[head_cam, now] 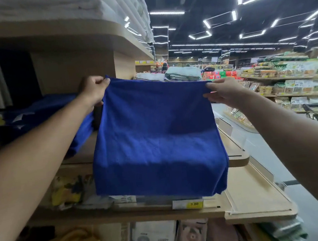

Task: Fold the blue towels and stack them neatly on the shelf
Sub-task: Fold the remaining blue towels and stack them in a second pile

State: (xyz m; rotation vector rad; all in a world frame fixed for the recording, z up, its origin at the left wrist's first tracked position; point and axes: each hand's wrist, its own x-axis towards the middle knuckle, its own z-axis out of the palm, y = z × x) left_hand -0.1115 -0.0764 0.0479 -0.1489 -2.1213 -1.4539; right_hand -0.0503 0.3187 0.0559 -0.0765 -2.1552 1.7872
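A blue towel (155, 135) hangs spread out in front of the wooden shelf (235, 155), held up by its two top corners. My left hand (94, 90) pinches the top left corner. My right hand (226, 92) pinches the top right corner. The towel's lower edge drapes over the shelf's front and reaches down to the price strip. More blue towels (45, 114) lie in a loose pile on the shelf to the left, partly behind my left forearm.
White towels (50, 7) are stacked on the upper shelf. A lower shelf board (255, 198) carries a yellow price tag (194, 204). Packaged goods (156, 236) fill the bottom shelf. Folded pale towels (183, 73) lie further back. An aisle with product racks (294, 83) runs on the right.
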